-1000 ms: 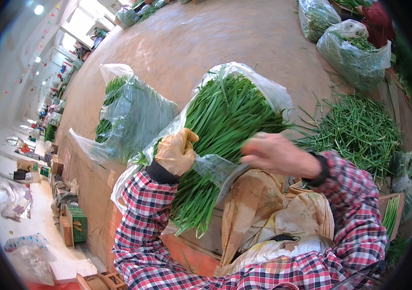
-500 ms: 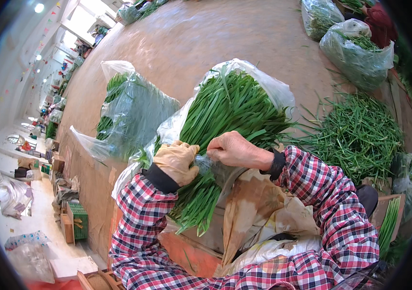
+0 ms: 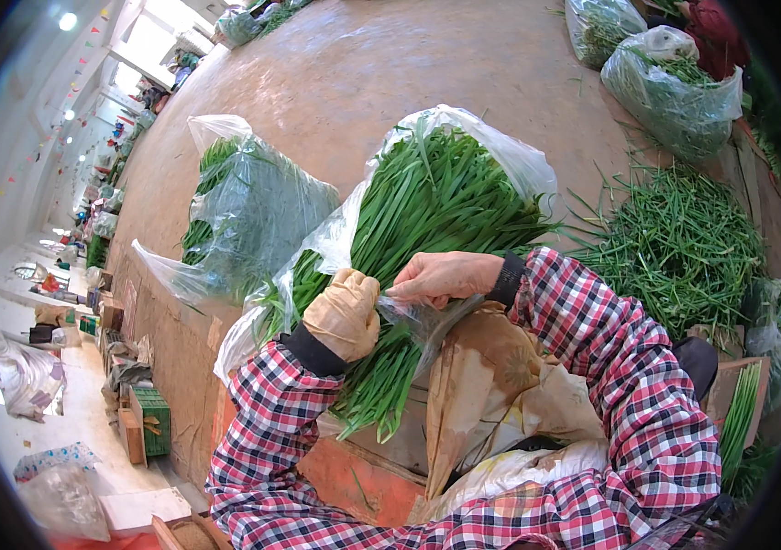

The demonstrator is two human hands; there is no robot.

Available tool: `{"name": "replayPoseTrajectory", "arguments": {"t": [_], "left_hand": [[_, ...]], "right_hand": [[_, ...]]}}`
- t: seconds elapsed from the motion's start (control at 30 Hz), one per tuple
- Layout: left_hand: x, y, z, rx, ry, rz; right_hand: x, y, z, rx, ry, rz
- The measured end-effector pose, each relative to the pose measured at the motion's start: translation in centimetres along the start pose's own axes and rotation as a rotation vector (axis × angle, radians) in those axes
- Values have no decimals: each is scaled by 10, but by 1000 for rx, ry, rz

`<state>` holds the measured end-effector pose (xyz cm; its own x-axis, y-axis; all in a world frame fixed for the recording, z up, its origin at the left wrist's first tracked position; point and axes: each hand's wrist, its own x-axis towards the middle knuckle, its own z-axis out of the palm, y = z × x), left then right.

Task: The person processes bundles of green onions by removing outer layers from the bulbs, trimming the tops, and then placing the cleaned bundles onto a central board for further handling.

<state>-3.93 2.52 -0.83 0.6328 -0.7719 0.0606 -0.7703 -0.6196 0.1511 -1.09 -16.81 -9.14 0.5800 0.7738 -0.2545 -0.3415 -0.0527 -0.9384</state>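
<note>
My left hand (image 3: 343, 316), in a tan glove, is closed on the edge of a clear plastic wrap (image 3: 413, 316). My bare right hand (image 3: 445, 277) pinches the same wrap beside it, fingertips close to the glove. The wrap lies against a bundle of long, flat green leaves (image 3: 377, 385), like garlic chives, whose ends hang down below my hands. Just beyond my hands a large heap of the same leaves (image 3: 441, 197) fills an opened whitish plastic bag (image 3: 340, 229). How far the wrap goes round the bundle is hidden.
Another clear bag of greens (image 3: 267, 202) stands to the left. A loose pile of greens (image 3: 684, 243) lies on the right, with filled bags (image 3: 675, 105) behind it beside a person's dark red sleeve (image 3: 713, 37). Stained cloth (image 3: 500, 385) covers my lap. A green crate (image 3: 150, 417) is at left.
My left glove has turned and shifted slightly, its fingers more tightly curled. My right hand has flattened out of its curled pose, drawing the wrap's edge to the glove.
</note>
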Motion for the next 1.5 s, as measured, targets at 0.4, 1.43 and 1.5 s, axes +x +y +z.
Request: {"name": "replayPoseTrajectory", "arguments": {"t": [0.4, 1.43, 1.5], "left_hand": [[-1, 0, 9, -322, 162, 83], [-23, 22, -5, -392, 340, -364], [-19, 22, 2, -528, 411, -431]], "right_hand": [[-2, -10, 12, -1306, 341, -341], [9, 18, -14, -1181, 599, -566], [3, 17, -10, -1110, 626, -608]]}}
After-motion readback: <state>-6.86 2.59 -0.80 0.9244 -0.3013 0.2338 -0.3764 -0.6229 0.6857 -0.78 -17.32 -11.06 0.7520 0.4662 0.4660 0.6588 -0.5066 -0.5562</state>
